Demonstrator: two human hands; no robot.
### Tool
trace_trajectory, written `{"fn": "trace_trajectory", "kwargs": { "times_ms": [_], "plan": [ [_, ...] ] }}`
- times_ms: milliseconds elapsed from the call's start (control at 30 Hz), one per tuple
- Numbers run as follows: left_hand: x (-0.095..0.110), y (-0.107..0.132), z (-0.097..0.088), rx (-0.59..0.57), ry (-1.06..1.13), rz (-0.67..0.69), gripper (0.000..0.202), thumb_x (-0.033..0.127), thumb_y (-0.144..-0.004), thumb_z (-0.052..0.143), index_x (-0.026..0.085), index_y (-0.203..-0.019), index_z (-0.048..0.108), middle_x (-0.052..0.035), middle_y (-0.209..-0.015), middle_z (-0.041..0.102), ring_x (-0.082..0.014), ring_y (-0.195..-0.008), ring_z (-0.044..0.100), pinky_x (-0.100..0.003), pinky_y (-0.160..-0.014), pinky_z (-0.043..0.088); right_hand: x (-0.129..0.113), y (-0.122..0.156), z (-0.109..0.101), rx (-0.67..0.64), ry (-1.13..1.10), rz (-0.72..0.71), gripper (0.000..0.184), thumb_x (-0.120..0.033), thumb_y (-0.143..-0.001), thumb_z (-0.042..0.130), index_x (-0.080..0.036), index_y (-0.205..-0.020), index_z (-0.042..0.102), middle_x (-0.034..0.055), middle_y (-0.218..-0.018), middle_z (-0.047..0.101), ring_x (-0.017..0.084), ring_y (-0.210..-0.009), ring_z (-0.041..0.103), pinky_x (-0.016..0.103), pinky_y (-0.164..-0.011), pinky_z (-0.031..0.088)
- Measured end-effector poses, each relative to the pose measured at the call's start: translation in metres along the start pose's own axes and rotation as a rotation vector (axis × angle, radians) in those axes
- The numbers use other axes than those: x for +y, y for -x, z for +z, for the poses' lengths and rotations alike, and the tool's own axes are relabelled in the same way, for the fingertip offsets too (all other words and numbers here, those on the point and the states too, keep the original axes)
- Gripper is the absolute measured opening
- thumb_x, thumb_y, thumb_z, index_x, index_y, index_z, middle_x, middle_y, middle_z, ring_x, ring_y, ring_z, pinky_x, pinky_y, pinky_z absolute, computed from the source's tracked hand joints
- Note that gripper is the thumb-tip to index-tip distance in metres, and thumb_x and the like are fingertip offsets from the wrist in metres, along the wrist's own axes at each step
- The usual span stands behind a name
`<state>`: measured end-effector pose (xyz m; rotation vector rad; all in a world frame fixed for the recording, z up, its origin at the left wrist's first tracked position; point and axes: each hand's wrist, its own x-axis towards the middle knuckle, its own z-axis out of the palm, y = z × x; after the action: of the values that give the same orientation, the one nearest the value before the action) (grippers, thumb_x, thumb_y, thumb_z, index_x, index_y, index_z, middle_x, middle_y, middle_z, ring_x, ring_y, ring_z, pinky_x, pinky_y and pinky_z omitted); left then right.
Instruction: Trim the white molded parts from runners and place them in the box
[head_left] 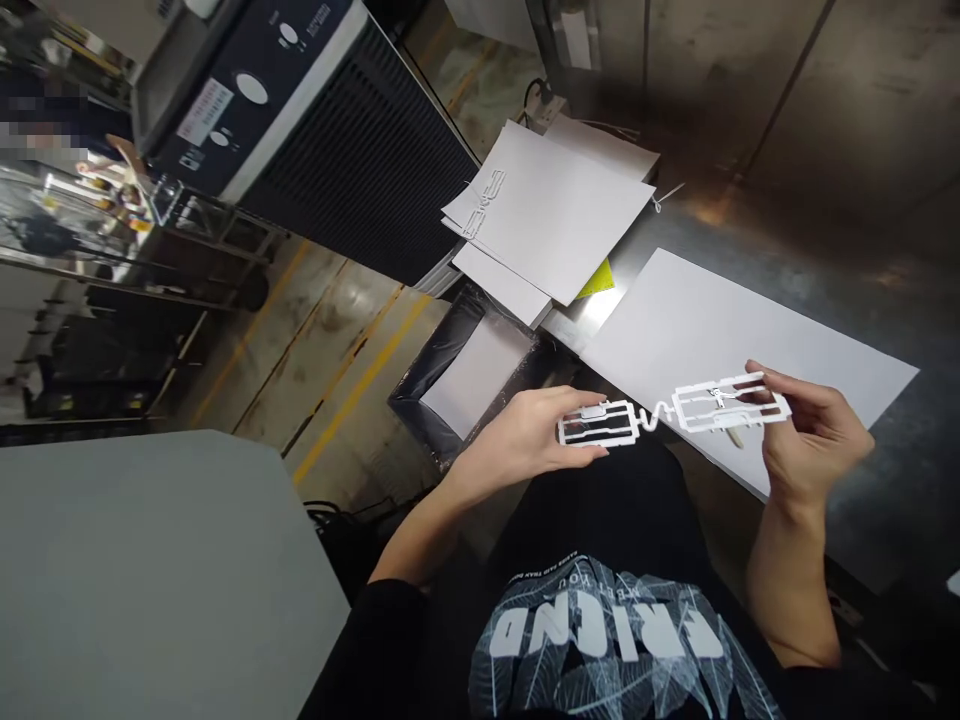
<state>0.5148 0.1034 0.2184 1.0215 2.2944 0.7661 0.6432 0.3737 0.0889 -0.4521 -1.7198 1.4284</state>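
A white die-cut paper cut-out (pixel 675 412), two framed panels joined by a wavy strip, is stretched between both hands above my lap. My left hand (pixel 525 440) pinches its left panel, thumb under and fingers on top. My right hand (pixel 810 435) grips the right panel with fingers curled over it. Just behind the piece lies a large white sheet (pixel 720 320) on the grey metal table (pixel 862 230).
A stack of white sheets (pixel 555 215) with another cut-out on top sits at the table's far left end. A black-lined box (pixel 457 370) holding white sheets stands on the floor below. A dark machine (pixel 322 120) is behind, a grey surface (pixel 135 570) at left.
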Motion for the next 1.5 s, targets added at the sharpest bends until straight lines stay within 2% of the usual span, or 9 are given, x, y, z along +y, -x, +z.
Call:
{"fn": "trace_trajectory", "kwargs": {
  "times_ms": [67,167,267,400,533,700,833,933,1500],
  "plan": [
    [-0.006,-0.001,0.004,0.145,-0.110,0.077,0.048,0.026,-0.089,0.087,0.017,-0.134,0.071,-0.0058,-0.117,0.080,-0.0175,-0.093,0.075,-0.032,-0.085,0.064,0.022,-0.002,-0.010,-0.200,0.213,0.080,0.064,-0.041,-0.090,0.085,-0.022,-0.148,0.067,0.0175,-0.138,0.072,0.031,-0.124,0.074,0.045,-0.106,0.063],
    [-0.015,0.000,0.006,0.352,-0.173,0.113,0.047,0.022,-0.092,0.083,0.014,-0.136,0.068,-0.0090,-0.124,0.079,-0.0191,-0.102,0.076,-0.034,-0.093,0.066,0.073,-0.001,-0.036,-0.564,0.739,0.289,0.113,-0.062,-0.079,0.089,-0.018,-0.170,0.039,0.0289,-0.172,0.032,0.049,-0.162,0.031,0.065,-0.129,0.035],
    [-0.019,0.002,0.005,0.449,-0.179,0.106,0.049,0.022,-0.092,0.082,0.014,-0.138,0.067,-0.0098,-0.125,0.079,-0.0185,-0.104,0.077,-0.034,-0.095,0.067,0.123,0.003,-0.061,-0.795,1.141,0.512,0.103,-0.058,-0.078,0.084,-0.014,-0.164,0.047,0.0332,-0.173,0.021,0.059,-0.160,0.025,0.073,-0.125,0.029],
    [-0.020,0.001,0.006,0.537,-0.183,0.098,0.049,0.020,-0.093,0.080,0.015,-0.139,0.067,-0.0097,-0.126,0.078,-0.0165,-0.100,0.076,-0.032,-0.096,0.067,0.150,0.000,-0.077,-0.914,1.232,0.393,0.078,-0.045,-0.085,0.068,-0.019,-0.158,0.057,0.0256,-0.140,0.054,0.047,-0.132,0.058,0.063,-0.115,0.046],
    [-0.023,-0.006,0.009,0.612,-0.231,0.094,0.047,0.020,-0.092,0.081,0.014,-0.137,0.068,-0.0102,-0.126,0.078,-0.0183,-0.105,0.077,-0.034,-0.099,0.067,0.132,-0.016,-0.056,-0.945,1.078,0.371,0.078,-0.055,-0.080,0.066,-0.012,-0.145,0.065,0.0244,-0.126,0.059,0.044,-0.121,0.062,0.057,-0.106,0.054],
    [-0.024,-0.023,0.009,0.637,-0.313,0.124,0.047,0.019,-0.094,0.079,0.016,-0.139,0.066,-0.0099,-0.128,0.078,-0.0210,-0.113,0.076,-0.037,-0.101,0.068,0.069,-0.031,-0.001,-1.032,0.654,0.195,0.060,-0.043,-0.085,0.057,-0.013,-0.136,0.059,0.0201,-0.127,0.067,0.033,-0.116,0.068,0.047,-0.104,0.056],
    [-0.017,-0.038,0.005,0.608,-0.342,0.111,0.045,0.020,-0.097,0.077,0.016,-0.141,0.064,-0.0096,-0.129,0.077,-0.0213,-0.115,0.075,-0.037,-0.100,0.068,0.025,-0.040,0.033,-1.030,0.356,0.302,0.028,-0.035,-0.098,0.049,-0.021,-0.121,0.058,0.0092,-0.112,0.076,0.024,-0.096,0.074,0.037,-0.088,0.057],
    [-0.013,-0.047,0.002,0.552,-0.345,0.110,0.045,0.021,-0.099,0.075,0.016,-0.142,0.063,-0.0099,-0.130,0.077,-0.0211,-0.116,0.075,-0.038,-0.103,0.067,0.008,-0.051,0.048,-1.025,0.235,0.319,0.034,-0.052,-0.104,0.054,-0.022,-0.117,0.063,0.0068,-0.110,0.077,0.022,-0.092,0.072,0.034,-0.083,0.055],
    [-0.006,-0.073,-0.005,0.538,-0.427,0.287,0.054,0.015,-0.094,0.081,0.017,-0.144,0.062,-0.0096,-0.126,0.079,-0.0189,-0.110,0.077,-0.032,-0.100,0.067,-0.007,-0.059,0.058,-0.839,0.157,0.283,0.043,-0.059,-0.105,0.063,-0.029,-0.132,0.078,0.0054,-0.117,0.077,0.020,-0.101,0.073,0.032,-0.086,0.057]
  ]
}}
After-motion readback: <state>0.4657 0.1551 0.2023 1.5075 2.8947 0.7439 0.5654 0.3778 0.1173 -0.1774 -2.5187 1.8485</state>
